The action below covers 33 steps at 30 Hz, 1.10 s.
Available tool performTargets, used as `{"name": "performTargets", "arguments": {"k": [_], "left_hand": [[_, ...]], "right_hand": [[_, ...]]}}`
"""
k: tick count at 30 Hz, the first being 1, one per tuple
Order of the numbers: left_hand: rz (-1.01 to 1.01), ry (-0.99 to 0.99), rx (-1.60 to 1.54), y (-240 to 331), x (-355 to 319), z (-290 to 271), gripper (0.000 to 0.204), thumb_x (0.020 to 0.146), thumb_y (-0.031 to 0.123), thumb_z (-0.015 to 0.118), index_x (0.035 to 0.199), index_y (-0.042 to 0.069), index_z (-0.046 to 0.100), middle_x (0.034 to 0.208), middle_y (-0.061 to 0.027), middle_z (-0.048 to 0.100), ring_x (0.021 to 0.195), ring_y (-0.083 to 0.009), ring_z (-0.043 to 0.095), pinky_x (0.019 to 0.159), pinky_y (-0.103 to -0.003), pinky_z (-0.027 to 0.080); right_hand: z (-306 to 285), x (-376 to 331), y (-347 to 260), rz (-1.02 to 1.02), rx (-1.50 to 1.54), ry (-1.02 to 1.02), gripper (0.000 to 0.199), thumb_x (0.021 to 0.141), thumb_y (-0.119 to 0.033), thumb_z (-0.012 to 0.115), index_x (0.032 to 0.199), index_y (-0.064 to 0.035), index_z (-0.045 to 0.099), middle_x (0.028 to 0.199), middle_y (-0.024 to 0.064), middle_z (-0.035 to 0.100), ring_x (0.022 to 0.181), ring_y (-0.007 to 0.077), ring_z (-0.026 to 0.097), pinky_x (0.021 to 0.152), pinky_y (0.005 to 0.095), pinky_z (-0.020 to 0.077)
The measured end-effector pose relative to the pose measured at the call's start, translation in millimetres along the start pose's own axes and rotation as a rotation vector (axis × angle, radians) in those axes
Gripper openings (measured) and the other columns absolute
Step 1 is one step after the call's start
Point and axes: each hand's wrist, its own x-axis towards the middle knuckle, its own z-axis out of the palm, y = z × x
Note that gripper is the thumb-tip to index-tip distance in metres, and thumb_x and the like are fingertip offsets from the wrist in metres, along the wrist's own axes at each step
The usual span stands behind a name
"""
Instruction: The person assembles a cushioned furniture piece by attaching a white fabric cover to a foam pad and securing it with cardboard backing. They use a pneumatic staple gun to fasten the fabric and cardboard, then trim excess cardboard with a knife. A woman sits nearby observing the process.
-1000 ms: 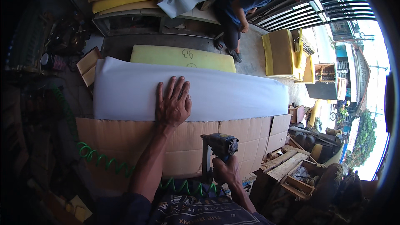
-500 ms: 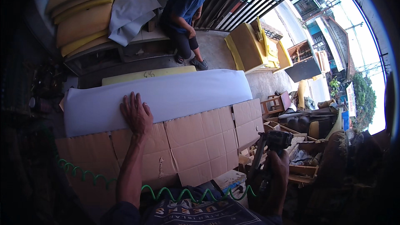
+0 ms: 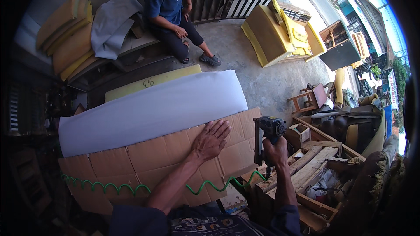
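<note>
My left hand [image 3: 211, 141] lies flat on a cardboard sheet [image 3: 168, 159], fingers stretched toward its far right part. Beyond the cardboard's far edge spreads a smooth white cover [image 3: 153, 105] over a long padded piece. In my right hand [image 3: 277, 152] is a black pneumatic staple gun [image 3: 272, 126], gripped by its handle beside the cardboard's right end. From the gun's base a green coiled air hose [image 3: 214, 186] runs left across the cardboard, passing behind my left forearm. How the cover is fixed beneath the cardboard is hidden.
A person [image 3: 168, 13] sits on a low bench at the back. Foam slabs [image 3: 70, 39] and a grey cloth [image 3: 114, 26] are stacked at left. A yellow foam-covered chair [image 3: 280, 35] stands behind right; wooden frames and scraps [image 3: 315, 166] crowd my right side.
My left hand has moved right, from the white cover onto the cardboard. The staple gun in my right hand has come up closer to the cardboard's right end. The view has shifted.
</note>
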Motion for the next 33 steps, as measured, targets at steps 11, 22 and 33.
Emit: {"name": "performTargets", "arguments": {"k": [11,22,33], "left_hand": [[-0.135,0.044,-0.031,7.2,6.5,-7.6,0.057,0.100,0.031,0.054,0.154,0.013,0.049,0.160,-0.0051,0.049,0.151,-0.0228,0.040,0.127,-0.047,0.027],[-0.143,0.128,-0.092,11.6,5.9,-7.5,0.056,0.099,0.026,0.056,0.152,0.010,0.051,0.159,-0.0071,0.050,0.151,-0.0228,0.041,0.127,-0.046,0.028],[-0.115,0.191,-0.096,11.0,3.8,-6.6,0.056,0.098,0.024,0.058,0.151,0.009,0.051,0.157,-0.0085,0.051,0.149,-0.0246,0.043,0.125,-0.047,0.030]], "right_hand": [[22.5,52.0,-7.8,-0.018,-0.013,-0.160,0.031,0.085,-0.023,0.063,0.088,0.0077,0.069,0.063,0.0177,0.066,0.059,0.0244,0.069,0.058,0.0440,0.0520],[33.8,62.2,-3.7,-0.031,-0.082,-0.108,0.034,0.083,-0.023,0.065,0.081,0.0104,0.068,0.064,0.0244,0.066,0.062,0.0300,0.072,0.061,0.0480,0.0523],[54.4,50.3,-9.8,-0.104,-0.128,-0.134,0.035,0.083,-0.024,0.066,0.098,0.0059,0.073,0.078,0.0286,0.071,0.081,0.0392,0.076,0.074,0.0485,0.0568]]}}
